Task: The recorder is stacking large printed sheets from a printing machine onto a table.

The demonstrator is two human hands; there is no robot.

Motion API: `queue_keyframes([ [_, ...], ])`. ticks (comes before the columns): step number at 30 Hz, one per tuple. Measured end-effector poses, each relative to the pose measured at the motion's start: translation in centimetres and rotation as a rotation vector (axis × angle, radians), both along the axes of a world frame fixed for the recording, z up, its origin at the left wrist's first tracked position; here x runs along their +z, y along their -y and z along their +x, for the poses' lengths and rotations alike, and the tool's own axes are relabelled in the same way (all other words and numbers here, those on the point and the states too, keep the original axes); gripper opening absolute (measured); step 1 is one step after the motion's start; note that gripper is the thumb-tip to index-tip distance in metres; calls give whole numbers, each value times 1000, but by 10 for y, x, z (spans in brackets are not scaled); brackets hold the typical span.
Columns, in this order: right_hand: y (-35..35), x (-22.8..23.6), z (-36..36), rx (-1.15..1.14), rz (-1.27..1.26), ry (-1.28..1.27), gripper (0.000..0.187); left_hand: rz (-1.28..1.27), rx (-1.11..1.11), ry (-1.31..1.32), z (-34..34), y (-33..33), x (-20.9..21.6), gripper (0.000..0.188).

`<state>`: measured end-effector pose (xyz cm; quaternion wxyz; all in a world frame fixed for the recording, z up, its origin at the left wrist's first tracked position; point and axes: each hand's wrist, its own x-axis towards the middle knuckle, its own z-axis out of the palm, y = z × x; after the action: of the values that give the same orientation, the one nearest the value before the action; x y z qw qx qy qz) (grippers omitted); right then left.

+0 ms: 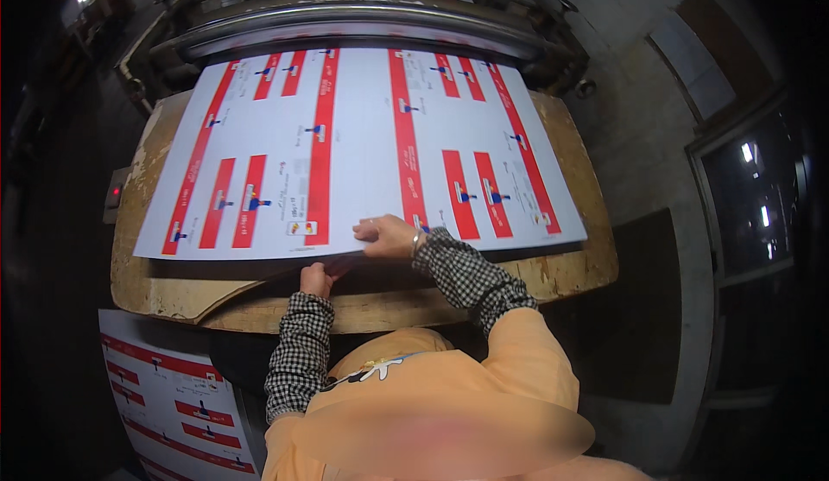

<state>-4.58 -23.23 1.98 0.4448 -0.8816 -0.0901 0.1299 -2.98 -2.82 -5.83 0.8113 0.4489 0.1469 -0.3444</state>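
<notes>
A large white printed sheet (pixel 358 153) with red bands and small blue figures lies over a worn wooden table (pixel 596 187), its far end at the metal rollers (pixel 371 28) of a machine. My right hand (pixel 389 237) is at the middle of the sheet's near edge, its bent fingers closed over the top; its thumb is not plainly seen. Just left of it and lower, my left hand (pixel 317 280) is closed at the same edge, its fingertips partly hidden beneath the sheet. A dark gap shows under the raised edge, beside a curved brown board (pixel 203 295).
More printed sheets (pixel 177 403) of the same pattern lie below the table at the lower left. A small box with a red light (pixel 116 194) sits at the table's left side. A glazed frame (pixel 751 187) and a pale wall panel (pixel 691 53) stand at the right.
</notes>
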Motion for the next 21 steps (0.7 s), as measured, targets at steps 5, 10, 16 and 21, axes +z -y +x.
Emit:
queue_keyframes([
  [5,4,-30,8,54,-58,150,35,9,-11,10,2,-3,-5,31],
  [10,18,-47,63,-371,-245,120,42,-9,-21,-5,5,2,1,33],
  [16,-30,-50,24,-36,-515,127,70,-20,4,-8,1,-4,2,34],
  [21,-10,-36,16,198,-604,166,65,-59,-73,51,-1,-5,4,28],
])
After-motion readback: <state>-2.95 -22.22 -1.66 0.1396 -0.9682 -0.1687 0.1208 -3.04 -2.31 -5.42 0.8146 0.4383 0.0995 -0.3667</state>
